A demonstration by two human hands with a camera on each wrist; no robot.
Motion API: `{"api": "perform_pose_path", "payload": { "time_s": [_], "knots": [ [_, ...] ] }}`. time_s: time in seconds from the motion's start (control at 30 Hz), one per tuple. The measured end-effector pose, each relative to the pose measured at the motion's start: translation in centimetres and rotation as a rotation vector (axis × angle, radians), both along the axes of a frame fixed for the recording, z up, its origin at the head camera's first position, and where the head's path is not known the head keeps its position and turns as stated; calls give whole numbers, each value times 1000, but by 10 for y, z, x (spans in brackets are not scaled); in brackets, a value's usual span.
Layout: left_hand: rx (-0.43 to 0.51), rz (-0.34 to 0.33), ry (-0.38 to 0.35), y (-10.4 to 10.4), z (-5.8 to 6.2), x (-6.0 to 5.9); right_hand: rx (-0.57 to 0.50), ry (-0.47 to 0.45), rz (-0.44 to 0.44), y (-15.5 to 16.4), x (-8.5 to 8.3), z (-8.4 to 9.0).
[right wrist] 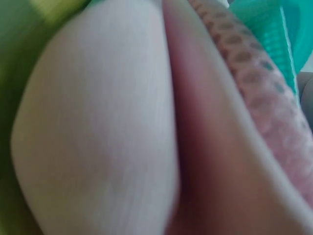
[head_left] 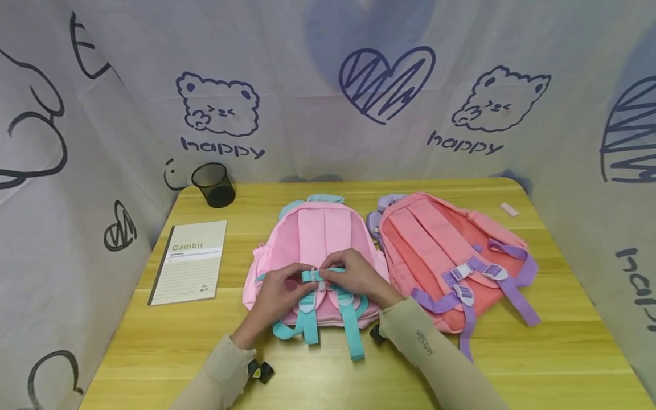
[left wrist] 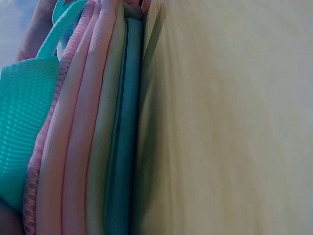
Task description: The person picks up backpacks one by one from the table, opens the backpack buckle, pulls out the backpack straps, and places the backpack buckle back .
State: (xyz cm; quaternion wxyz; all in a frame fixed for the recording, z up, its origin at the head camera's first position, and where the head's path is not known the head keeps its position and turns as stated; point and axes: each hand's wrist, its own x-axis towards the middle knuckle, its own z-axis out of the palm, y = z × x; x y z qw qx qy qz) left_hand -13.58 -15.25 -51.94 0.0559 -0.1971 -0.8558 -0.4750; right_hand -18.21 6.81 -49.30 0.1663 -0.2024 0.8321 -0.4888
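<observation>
A pink backpack (head_left: 335, 219) lies on the table with its shoulder straps facing up. My left hand (head_left: 277, 291) pinches one side of the teal chest strap (head_left: 309, 277), near a small pale buckle (head_left: 314, 274). On the other side, my right hand (head_left: 357, 277) pinches the strap between thumb and fingers, close to the left fingertips. Teal strap ends (head_left: 352, 336) hang toward the front below white adjusters. In the left wrist view, teal webbing (left wrist: 27, 117) runs along the backpack's layered side (left wrist: 80, 132). Pink fabric (right wrist: 98, 122) and mesh (right wrist: 254, 83) fill much of the right wrist view.
A coral backpack (head_left: 425, 233) with purple straps lies to the right, against the pink one. At left are a notebook (head_left: 189, 262) and a black mesh cup (head_left: 214, 185). A small pink eraser-like block (head_left: 509, 209) sits at the back right of the wooden table (head_left: 574, 341).
</observation>
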Motion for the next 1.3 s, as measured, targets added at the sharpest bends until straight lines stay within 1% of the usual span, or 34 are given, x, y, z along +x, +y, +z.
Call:
{"api": "perform_pose_path", "payload": {
  "time_s": [0.13, 0.3, 0.43, 0.67, 0.9, 1.1, 1.3],
  "knots": [
    [-3, -2, 0, 0, 0, 0, -3, -16, -5, -2, 1, 2],
    [-2, 2, -6, 0, 0, 0, -14, -13, 9, -4, 2, 4],
    [0, 8, -11, 1, -1, 1, -2, -20, 10, -4, 1, 3],
    [-1, 10, -17, 1, 0, 1, 15, 26, -11, 5, 0, 2],
    [0, 4, -19, 0, 0, 0, -23, 4, 7, 5, -2, 0],
    [7, -2, -27, 0, -1, 0, -14, -1, -2, 0, -2, 0],
    [11, 0, -32, 0, -1, 0, 16, 30, 15, 4, -2, 2]
  ]
}}
